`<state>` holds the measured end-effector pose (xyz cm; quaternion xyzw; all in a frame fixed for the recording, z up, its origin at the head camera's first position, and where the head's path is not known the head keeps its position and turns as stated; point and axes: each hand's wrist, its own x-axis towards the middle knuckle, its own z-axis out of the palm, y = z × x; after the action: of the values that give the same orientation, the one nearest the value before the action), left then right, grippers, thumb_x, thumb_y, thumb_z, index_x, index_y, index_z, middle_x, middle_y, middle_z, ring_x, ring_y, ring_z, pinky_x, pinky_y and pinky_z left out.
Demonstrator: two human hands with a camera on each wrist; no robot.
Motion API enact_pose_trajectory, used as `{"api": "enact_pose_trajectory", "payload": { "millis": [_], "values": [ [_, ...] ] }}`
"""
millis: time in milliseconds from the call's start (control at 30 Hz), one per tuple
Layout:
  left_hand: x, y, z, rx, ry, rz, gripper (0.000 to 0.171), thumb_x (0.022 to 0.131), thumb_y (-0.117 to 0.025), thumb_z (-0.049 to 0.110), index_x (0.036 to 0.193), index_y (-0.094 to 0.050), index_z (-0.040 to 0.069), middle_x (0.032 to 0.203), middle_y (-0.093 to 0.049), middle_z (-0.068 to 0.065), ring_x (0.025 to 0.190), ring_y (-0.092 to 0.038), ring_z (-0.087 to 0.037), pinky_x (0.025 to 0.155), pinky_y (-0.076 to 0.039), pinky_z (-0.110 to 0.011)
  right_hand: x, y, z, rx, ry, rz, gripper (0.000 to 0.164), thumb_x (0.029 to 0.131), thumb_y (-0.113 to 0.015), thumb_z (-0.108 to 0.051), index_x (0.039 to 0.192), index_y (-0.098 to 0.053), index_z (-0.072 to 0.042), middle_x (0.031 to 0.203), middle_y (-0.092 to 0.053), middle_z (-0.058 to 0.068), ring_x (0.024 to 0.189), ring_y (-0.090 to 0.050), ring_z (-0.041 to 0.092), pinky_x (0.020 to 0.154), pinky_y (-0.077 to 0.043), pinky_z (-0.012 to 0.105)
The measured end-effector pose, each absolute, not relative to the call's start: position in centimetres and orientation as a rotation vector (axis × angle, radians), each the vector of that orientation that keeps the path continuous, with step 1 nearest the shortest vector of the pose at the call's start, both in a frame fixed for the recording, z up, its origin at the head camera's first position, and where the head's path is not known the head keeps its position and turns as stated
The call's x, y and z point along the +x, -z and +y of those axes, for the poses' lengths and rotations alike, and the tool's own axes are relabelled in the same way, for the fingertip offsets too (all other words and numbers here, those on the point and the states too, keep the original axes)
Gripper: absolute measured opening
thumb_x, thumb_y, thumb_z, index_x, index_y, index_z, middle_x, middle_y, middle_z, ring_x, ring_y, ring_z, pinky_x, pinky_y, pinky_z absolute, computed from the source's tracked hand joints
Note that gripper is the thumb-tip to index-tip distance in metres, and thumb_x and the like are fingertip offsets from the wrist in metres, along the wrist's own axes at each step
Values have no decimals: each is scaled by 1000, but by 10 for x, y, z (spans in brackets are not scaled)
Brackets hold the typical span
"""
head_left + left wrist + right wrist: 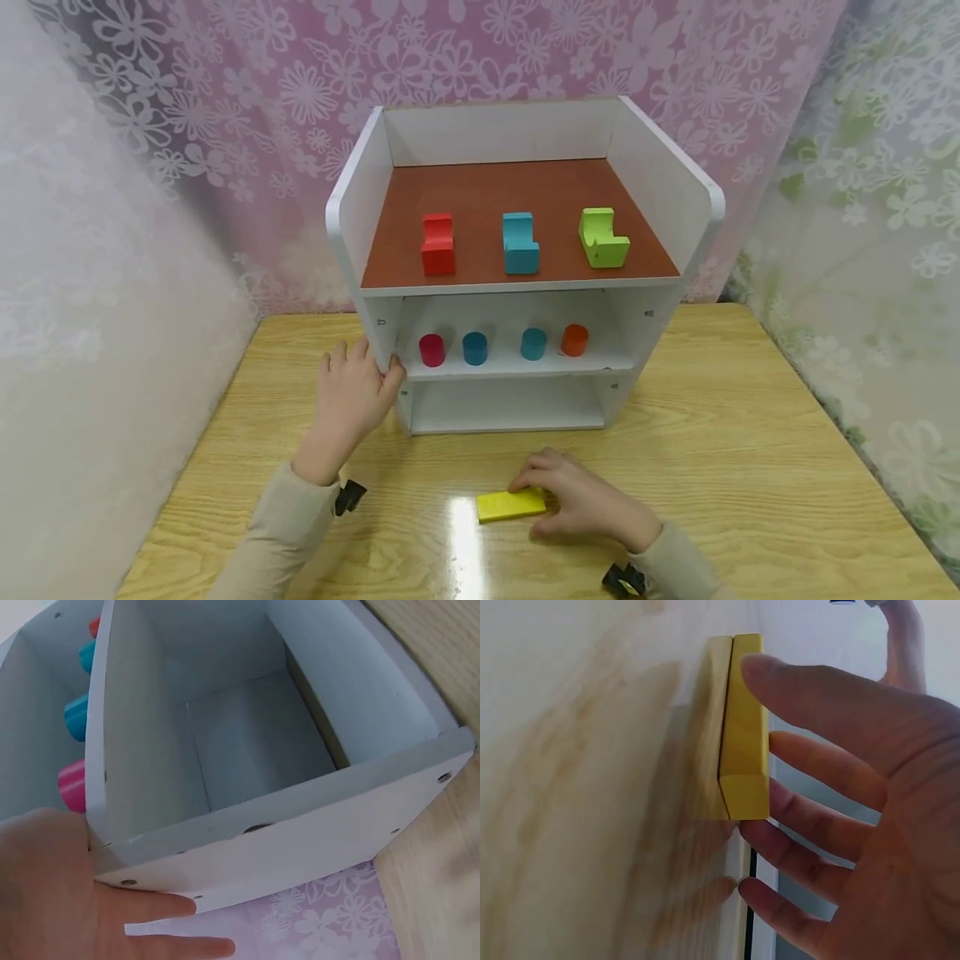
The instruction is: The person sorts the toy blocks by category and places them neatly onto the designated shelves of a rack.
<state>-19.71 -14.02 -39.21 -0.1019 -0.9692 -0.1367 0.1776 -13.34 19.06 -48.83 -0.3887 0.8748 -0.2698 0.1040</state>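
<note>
My left hand [352, 392] grips the left side panel of a white shelf unit [510, 404], thumb at the front edge and fingers along the outside. In the left wrist view two fingers [172, 906] lie straight beside the outer wall. On the table in front of the unit is a flat yellow block [498, 506]. My right hand [577, 500] is at its right end, fingers spread and lightly bent. The index finger reaches the block's far edge; the thumb appears a little apart from the near edge. In the right wrist view the thumb overlaps the yellow block [744, 735].
On the brown top stand red [438, 246], blue [521, 244] and green [602, 240] notched blocks. The middle shelf bears a pink cylinder [432, 351], two blue cylinders [475, 349] and an orange cylinder [574, 340]. Flowered curtains [480, 50] surround the wooden table [750, 467].
</note>
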Motion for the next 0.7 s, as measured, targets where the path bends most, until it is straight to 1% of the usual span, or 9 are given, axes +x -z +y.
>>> {"api": "enact_pose_trajectory", "payload": {
  "millis": [133, 200, 333, 433, 467, 567, 700],
  "values": [
    [-198, 387, -142, -325, 337, -2718, 47, 95, -42, 36, 125, -62, 6, 115, -63, -13, 106, -54, -48, 92, -38, -62, -134, 492, 189, -1175, 785, 2625, 42, 80, -82, -33, 119, -68, -26, 114, -59, -15, 104, -50, 7, 92, -44, 40],
    [-198, 385, -141, -324, 338, -2738, 50, 96, -41, 37, 130, -60, 6, 119, -62, -14, 110, -52, -48, 95, -36, -63, -134, 493, 188, -1197, 778, 2652, 40, 81, -82, -33, 117, -69, -25, 111, -59, -14, 102, -50, 7, 91, -44, 40],
    [-197, 387, -140, -295, 401, -2820, 57, 99, -35, 38, 146, -42, 5, 137, -50, -16, 119, -44, -51, 103, -30, -62, -135, 495, 188, -1231, 768, 2688, 36, 79, -83, -30, 112, -71, -23, 105, -60, -13, 98, -50, 7, 87, -45, 40],
    [-196, 389, -138, -267, 449, -2850, 62, 100, -31, 36, 153, -27, 5, 150, -36, -20, 130, -34, -55, 109, -24, -62, -135, 496, 188, -1235, 772, 2702, 33, 78, -83, -28, 109, -72, -22, 103, -60, -12, 96, -49, 6, 85, -46, 39],
    [-196, 390, -138, -264, 457, -2853, 63, 101, -31, 36, 154, -26, 5, 153, -32, -22, 133, -30, -56, 110, -22, -62, -136, 497, 188, -1232, 770, 2707, 33, 78, -83, -28, 109, -72, -23, 102, -60, -13, 95, -49, 6, 85, -46, 38],
    [-196, 390, -137, -252, 443, -2855, 63, 101, -30, 36, 156, -25, 6, 156, -26, -25, 138, -23, -57, 111, -20, -63, -136, 498, 187, -1236, 767, 2726, 31, 79, -82, -30, 108, -73, -23, 101, -60, -13, 95, -49, 5, 85, -46, 38],
    [-195, 390, -137, -246, 421, -2872, 61, 101, -29, 36, 155, -28, 8, 155, -25, -28, 138, -22, -57, 110, -18, -65, -136, 499, 187, -1271, 771, 2753, 30, 80, -82, -31, 108, -74, -22, 101, -60, -13, 94, -50, 5, 84, -47, 37]
  ]
}}
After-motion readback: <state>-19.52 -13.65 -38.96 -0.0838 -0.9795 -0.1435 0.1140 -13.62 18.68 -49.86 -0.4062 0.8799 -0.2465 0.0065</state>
